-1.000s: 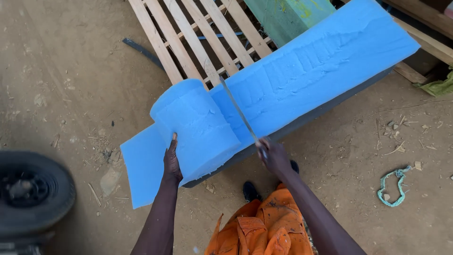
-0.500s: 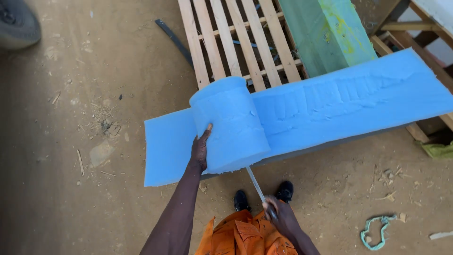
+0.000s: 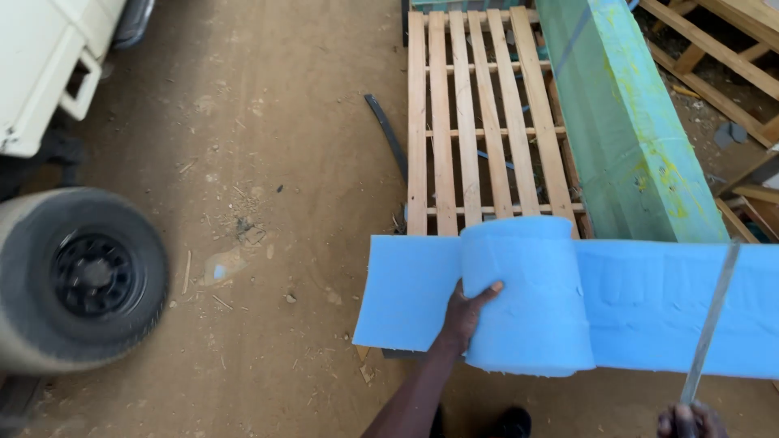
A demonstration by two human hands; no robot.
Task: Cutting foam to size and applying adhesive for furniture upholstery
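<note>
A long blue foam sheet (image 3: 649,304) lies across the lower right, with one part curled into a roll (image 3: 527,296). My left hand (image 3: 469,311) grips the left side of that roll, thumb on top. At the bottom right edge, my right hand (image 3: 690,420) is closed around the handle of a long thin metal blade (image 3: 712,320). The blade points upward across the flat blue foam to the right of the roll.
A wooden slatted pallet (image 3: 475,122) lies on the dirt behind the foam. A green foam block (image 3: 629,122) leans at its right, with timber frames (image 3: 722,49) beyond. A vehicle's wheel (image 3: 77,276) and white body (image 3: 40,65) stand at the left.
The view has swung left, bringing the wheel and white vehicle into sight. My right hand with the blade has moved from below the roll out to its right.
</note>
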